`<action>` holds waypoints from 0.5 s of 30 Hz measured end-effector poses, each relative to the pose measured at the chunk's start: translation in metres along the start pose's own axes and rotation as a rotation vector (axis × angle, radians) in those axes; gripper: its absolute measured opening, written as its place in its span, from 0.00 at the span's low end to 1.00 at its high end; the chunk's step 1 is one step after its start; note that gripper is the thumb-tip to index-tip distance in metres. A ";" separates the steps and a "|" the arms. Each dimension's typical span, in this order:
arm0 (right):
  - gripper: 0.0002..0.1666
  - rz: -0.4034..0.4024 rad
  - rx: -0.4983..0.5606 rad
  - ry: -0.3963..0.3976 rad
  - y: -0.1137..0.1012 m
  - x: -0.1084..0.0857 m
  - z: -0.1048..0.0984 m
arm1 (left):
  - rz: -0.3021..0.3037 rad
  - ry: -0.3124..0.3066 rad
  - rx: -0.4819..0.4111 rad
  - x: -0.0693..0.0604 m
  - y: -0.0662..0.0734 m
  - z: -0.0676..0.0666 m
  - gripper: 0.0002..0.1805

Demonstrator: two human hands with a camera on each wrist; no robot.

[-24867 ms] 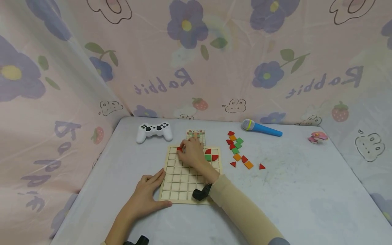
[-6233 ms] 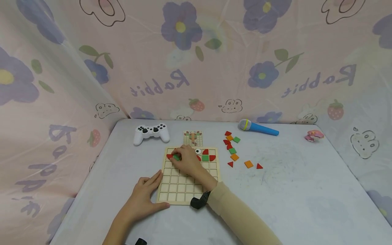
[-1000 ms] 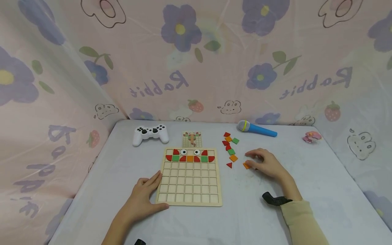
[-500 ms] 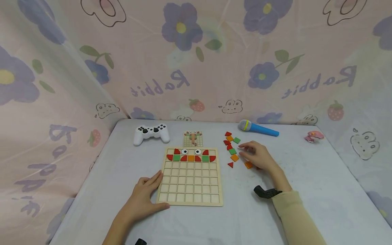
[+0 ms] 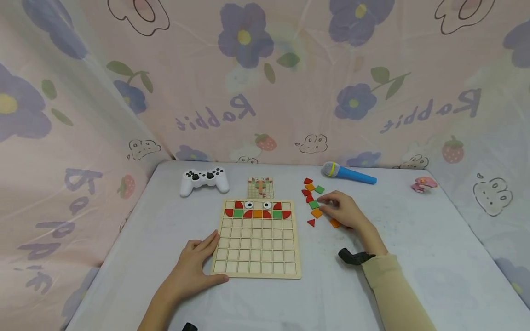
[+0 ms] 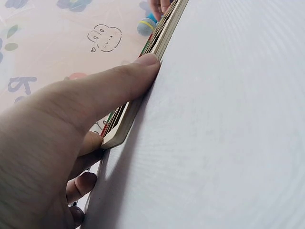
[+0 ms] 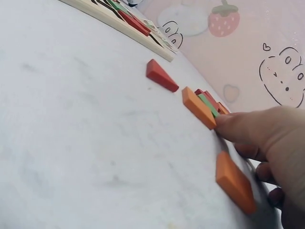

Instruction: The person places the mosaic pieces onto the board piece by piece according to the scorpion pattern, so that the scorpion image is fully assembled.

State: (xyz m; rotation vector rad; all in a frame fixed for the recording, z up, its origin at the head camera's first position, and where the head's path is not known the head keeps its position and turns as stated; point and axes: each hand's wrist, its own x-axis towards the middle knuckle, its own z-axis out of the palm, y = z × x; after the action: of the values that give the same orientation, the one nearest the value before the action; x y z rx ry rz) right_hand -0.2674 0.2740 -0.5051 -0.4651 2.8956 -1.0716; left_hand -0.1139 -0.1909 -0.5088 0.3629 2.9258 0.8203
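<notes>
A pale wooden grid board [image 5: 257,248] lies flat, with red, green and orange pieces and two eye pieces in its two far rows. My left hand [image 5: 194,264] rests against its near-left corner, thumb on the near edge and fingers along the left side. Right of the board, my right hand [image 5: 343,211] reaches over the loose tiles, thumb and index finger apart beside a green square tile [image 5: 313,205]. In the right wrist view the thumb tip is close to an orange square tile [image 7: 198,108]. Another orange tile [image 7: 234,181] lies below the hand.
A small pattern card [image 5: 261,187] lies beyond the board. Near the loose pieces is a red triangle [image 5: 311,223]. A white game controller [image 5: 204,180] stands back left, a blue toy microphone [image 5: 349,173] back right, and a pink object [image 5: 424,184] far right.
Over the last second my right hand has moved left from the nearer orange tile to the green one. Earlier it placed pieces on the board's far rows. The left hand has stayed put.
</notes>
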 end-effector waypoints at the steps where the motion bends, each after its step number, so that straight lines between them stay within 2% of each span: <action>1: 0.17 -0.002 -0.006 -0.005 0.000 0.001 0.000 | 0.001 0.001 0.000 0.000 0.000 0.000 0.62; 15: 0.20 -0.005 -0.028 -0.064 -0.003 0.004 -0.002 | 0.012 0.008 -0.008 0.000 0.002 -0.001 0.62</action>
State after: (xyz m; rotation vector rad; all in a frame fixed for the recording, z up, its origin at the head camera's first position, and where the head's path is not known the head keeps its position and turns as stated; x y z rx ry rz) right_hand -0.2707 0.2721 -0.5015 -0.4991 2.8584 -0.9985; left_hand -0.1133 -0.1899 -0.5068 0.3775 2.9294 0.8366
